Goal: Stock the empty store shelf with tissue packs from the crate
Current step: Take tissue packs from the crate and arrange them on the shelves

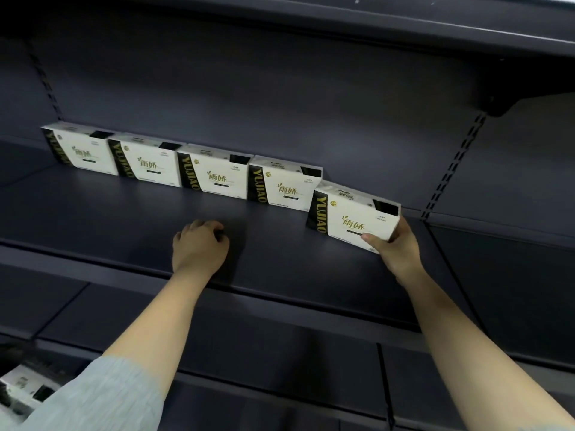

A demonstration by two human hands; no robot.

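Observation:
Several white tissue packs with a black side band [214, 174] stand upright in a row along the back of the dark shelf [124, 225]. My right hand [398, 247] grips another tissue pack [354, 217] at its lower right corner, thumb on the front face, fingers behind. This pack stands at the right end of the row, a little forward of the others and tilted. My left hand [199, 247] rests on the shelf with its fingers curled under, holding nothing. The crate [21, 384] shows at the bottom left with packs inside, mostly hidden by my sleeve.
An upper shelf [342, 23] overhangs the row. Slotted uprights [451, 169] stand at the right, with its bracket above. A lower shelf [280, 368] runs below my arms. A neighbouring bay lies to the right of the upright.

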